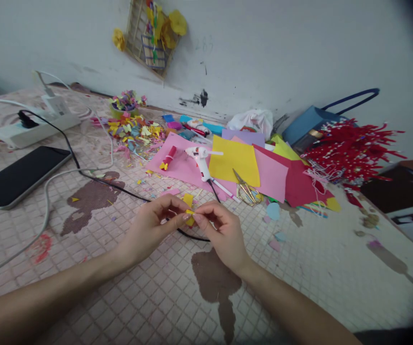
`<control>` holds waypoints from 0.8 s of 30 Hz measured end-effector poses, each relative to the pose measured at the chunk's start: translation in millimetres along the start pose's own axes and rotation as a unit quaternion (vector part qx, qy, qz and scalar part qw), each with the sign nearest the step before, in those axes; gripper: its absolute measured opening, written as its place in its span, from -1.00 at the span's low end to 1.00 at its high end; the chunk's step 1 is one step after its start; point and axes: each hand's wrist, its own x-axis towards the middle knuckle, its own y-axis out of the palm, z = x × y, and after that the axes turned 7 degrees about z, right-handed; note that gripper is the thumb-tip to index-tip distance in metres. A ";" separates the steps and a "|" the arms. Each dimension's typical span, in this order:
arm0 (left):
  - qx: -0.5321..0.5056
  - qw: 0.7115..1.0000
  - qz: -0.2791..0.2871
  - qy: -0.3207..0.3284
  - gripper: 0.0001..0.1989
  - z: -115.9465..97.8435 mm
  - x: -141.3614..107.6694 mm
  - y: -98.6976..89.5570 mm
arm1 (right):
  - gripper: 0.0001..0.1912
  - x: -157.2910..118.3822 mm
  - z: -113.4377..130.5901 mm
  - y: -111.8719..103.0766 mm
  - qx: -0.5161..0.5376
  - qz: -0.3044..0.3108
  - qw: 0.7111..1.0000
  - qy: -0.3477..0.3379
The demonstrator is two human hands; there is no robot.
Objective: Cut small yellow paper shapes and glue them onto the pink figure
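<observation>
Both hands meet above the table, fingertips pinched on a small yellow paper piece. My left hand grips its left side between thumb and forefinger, while my right hand pinches the right side. Just behind the fingers, part of another yellow strip shows. A white glue gun lies on pink and yellow sheets. To its right rest gold-handled scissors, and to its left a small red roll with a yellow bow.
A black cable runs behind and under my hands. On the left lie a phone and a power strip. Colourful paper scraps are heaped at the back. Red beaded stems and a blue bag are at the right.
</observation>
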 end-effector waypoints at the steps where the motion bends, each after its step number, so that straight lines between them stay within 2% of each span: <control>1: -0.006 1.000 0.008 -0.012 -0.88 0.7 -0.3 0.0 | -0.94 0.0 0.0 0.1 0.000 0.000 1.000 0.002; 4: -0.023 0.999 0.021 -0.031 -0.88 2.6 -1.1 0.3 | -0.94 -0.1 0.4 0.1 0.000 0.003 1.000 0.005; 14: -0.121 0.989 0.004 -0.080 -0.86 -3.5 1.9 2.1 | -0.86 -0.3 2.8 -1.7 0.079 0.028 0.996 0.041; 24: -0.134 0.986 0.010 -0.097 -0.86 -2.4 0.6 2.7 | -0.90 -1.4 1.4 -1.5 0.086 0.030 0.995 0.051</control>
